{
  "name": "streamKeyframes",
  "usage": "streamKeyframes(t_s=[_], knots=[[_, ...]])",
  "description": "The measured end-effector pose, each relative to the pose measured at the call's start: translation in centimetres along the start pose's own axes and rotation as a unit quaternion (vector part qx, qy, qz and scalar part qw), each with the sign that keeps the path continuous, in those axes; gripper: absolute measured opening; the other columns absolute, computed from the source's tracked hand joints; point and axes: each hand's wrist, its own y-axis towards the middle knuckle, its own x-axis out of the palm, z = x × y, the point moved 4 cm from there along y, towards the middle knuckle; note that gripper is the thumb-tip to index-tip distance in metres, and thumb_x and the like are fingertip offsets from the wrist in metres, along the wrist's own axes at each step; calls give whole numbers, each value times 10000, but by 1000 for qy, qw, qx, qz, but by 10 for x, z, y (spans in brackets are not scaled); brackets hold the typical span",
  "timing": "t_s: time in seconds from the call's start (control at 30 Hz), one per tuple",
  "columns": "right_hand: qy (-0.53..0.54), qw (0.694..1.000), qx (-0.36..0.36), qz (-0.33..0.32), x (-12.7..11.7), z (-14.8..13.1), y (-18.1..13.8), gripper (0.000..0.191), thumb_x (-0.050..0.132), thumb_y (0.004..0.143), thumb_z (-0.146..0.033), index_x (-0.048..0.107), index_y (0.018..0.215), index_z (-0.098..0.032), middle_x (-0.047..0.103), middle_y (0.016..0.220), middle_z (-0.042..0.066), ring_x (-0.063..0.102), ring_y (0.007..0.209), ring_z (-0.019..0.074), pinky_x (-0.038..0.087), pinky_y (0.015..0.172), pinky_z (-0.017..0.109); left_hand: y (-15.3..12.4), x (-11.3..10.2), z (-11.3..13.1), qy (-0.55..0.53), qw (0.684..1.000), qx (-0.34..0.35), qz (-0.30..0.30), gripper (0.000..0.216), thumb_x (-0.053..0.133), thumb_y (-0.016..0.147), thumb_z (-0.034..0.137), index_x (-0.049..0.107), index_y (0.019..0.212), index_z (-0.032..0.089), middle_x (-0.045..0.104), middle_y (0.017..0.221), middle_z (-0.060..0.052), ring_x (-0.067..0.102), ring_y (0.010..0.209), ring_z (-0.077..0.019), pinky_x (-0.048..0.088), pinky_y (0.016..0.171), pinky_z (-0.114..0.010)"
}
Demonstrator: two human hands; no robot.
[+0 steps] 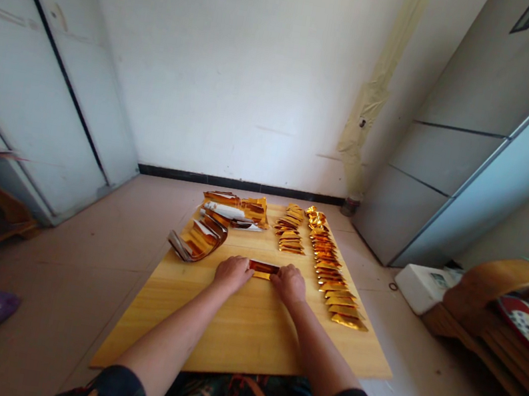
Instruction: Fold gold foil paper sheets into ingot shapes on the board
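A small folded piece of gold foil paper (263,267) lies on the wooden board (242,329) between my two hands. My left hand (232,272) has its fingers curled onto the paper's left end. My right hand (289,283) pinches its right end in the same way. Both hands rest on the board near its middle. A curved stack of gold foil sheets (199,241) lies just left of my left hand. A long row of folded gold pieces (332,277) runs down the board's right side, close to my right hand.
A shorter row of folded gold pieces (291,229) and a loose pile of foil sheets (237,210) lie at the board's far end. The board sits on a tiled floor. Cabinets stand left and right, a wooden chair (502,292) and white box (425,286) on the right.
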Motion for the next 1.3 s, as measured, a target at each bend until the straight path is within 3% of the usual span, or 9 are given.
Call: streamKeyframes(t_s=[0.37,0.97,1.17,1.3], knots=[[-43,998,27,-44,-8,-6,6,333,522,826,-381,673,1038,-175,652,1060,137,613,982,238,447,744,287,2,-2,6,37,999,-25,-28,317,436,850,390,631,1007,195,659,1062,-113,613,991,-245,488,803,-353],[-10,997,48,-62,-5,-3,16,359,580,767,-423,684,1020,-191,688,1012,126,648,935,238,469,712,278,-1,0,14,41,997,-60,-16,329,355,895,291,631,1022,164,644,1060,-141,600,983,-248,469,802,-364],[-23,997,55,-42,-5,-2,13,334,593,777,-417,653,1008,-182,658,1026,121,641,922,229,455,691,272,-11,-4,14,60,995,-50,59,265,474,865,323,557,1066,173,610,1022,-121,548,993,-246,436,798,-356],[-49,999,19,12,-5,-7,3,261,549,839,-369,601,1016,-185,620,1043,89,625,901,177,429,682,233,-17,-1,21,87,990,12,109,204,397,905,229,573,1005,198,587,994,-102,513,990,-240,400,817,-369]])
